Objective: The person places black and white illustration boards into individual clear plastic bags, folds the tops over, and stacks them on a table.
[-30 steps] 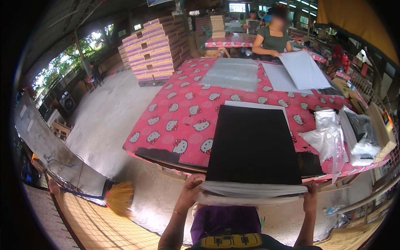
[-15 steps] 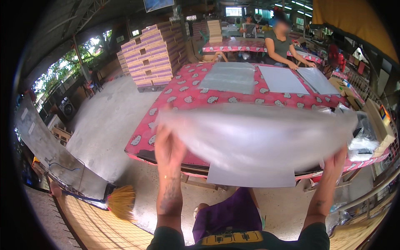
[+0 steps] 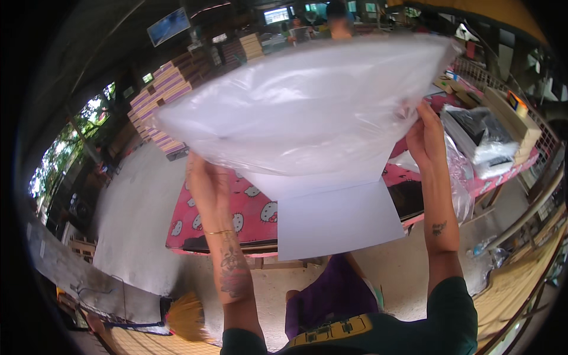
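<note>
A large clear plastic bag (image 3: 307,106) billows in front of me, raised above the table. My left hand (image 3: 208,177) grips its lower left edge; the fingertips are partly hidden behind the plastic. On the other side, my right hand (image 3: 426,136) pinches the bag's right edge with bent fingers. Beneath the bag lies a white sheet (image 3: 340,219), its near part sticking out past the table's front edge with a crease across it. The sheet's far part runs up behind or under the plastic, and I cannot tell whether it is inside.
The table has a pink patterned cover (image 3: 195,216). At its right lie plastic-wrapped items (image 3: 482,139) and long cardboard boxes (image 3: 518,127). Stacked cartons (image 3: 157,106) stand beyond on the left. A broom (image 3: 184,316) is at lower left. Another person (image 3: 338,23) is behind the plastic.
Both hands have lifted the plastic bag higher and spread it wider, so it now blocks the table's far side. More of the white sheet shows beneath. My view has tilted.
</note>
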Demonstrator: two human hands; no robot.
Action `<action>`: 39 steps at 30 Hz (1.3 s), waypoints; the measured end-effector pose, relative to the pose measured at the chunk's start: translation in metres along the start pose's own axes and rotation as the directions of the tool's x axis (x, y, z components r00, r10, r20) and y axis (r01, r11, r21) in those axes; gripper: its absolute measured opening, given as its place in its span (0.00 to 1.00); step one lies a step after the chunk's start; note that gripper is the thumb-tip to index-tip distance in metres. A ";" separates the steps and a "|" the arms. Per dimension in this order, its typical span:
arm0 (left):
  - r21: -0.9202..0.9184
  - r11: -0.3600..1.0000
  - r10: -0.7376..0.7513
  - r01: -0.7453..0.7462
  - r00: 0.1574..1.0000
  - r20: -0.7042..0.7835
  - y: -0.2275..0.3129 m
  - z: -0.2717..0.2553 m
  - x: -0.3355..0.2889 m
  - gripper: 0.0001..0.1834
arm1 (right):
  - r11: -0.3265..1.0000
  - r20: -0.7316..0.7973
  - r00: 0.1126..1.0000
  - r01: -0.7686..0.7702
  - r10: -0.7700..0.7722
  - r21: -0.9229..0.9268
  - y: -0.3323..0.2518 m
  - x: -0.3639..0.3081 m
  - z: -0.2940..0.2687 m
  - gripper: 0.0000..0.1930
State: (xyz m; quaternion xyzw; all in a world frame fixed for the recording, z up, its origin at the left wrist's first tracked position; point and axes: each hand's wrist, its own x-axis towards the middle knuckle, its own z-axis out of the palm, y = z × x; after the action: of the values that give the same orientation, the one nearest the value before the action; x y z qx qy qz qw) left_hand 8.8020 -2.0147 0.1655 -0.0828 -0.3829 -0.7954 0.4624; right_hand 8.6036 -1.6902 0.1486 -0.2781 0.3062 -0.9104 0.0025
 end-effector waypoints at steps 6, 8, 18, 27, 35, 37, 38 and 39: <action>0.014 0.997 -0.080 0.079 0.993 0.090 -0.012 -0.010 0.036 0.14 | 0.998 -0.022 0.998 -0.052 0.053 0.021 -0.021 0.012 0.017 0.11; -0.015 0.995 -0.100 0.101 0.993 0.068 -0.024 -0.010 0.038 0.14 | 0.997 -0.044 0.997 -0.067 0.069 0.038 -0.019 0.020 0.004 0.12; -0.141 0.890 -0.451 0.433 0.882 -0.136 -0.112 -0.114 0.012 0.06 | 0.941 -0.161 0.935 -0.287 0.316 0.180 0.046 0.013 -0.090 0.07; 0.051 0.774 -0.581 0.632 0.739 -0.341 -0.178 -0.222 -0.066 0.04 | 0.813 -0.324 0.811 -0.556 0.486 -0.173 0.135 -0.052 -0.196 0.05; 0.602 0.730 -0.328 0.323 0.939 -0.105 -0.160 -0.153 -0.054 0.11 | 0.717 -0.135 0.977 -0.213 0.166 -0.664 0.147 -0.048 -0.175 0.10; 0.737 0.626 -0.300 0.256 0.951 -0.076 -0.163 -0.168 -0.052 0.12 | 0.759 -0.125 0.987 -0.157 0.100 -0.632 0.155 -0.051 -0.157 0.10; 0.700 0.668 -0.300 0.252 0.952 -0.056 -0.165 -0.164 -0.051 0.12 | 0.752 -0.143 0.988 -0.143 0.065 -0.644 0.152 -0.046 -0.158 0.11; 0.661 0.708 -0.300 0.249 0.953 -0.038 -0.165 -0.161 -0.054 0.12 | 0.744 -0.160 0.987 -0.130 0.031 -0.655 0.149 -0.043 -0.160 0.11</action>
State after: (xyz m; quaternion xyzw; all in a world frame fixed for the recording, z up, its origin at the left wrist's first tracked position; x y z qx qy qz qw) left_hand 8.7362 -2.0427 -0.0601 0.1143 -0.6625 -0.6656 0.3241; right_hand 8.5335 -1.7152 -0.0616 -0.1835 0.6205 -0.7584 -0.0782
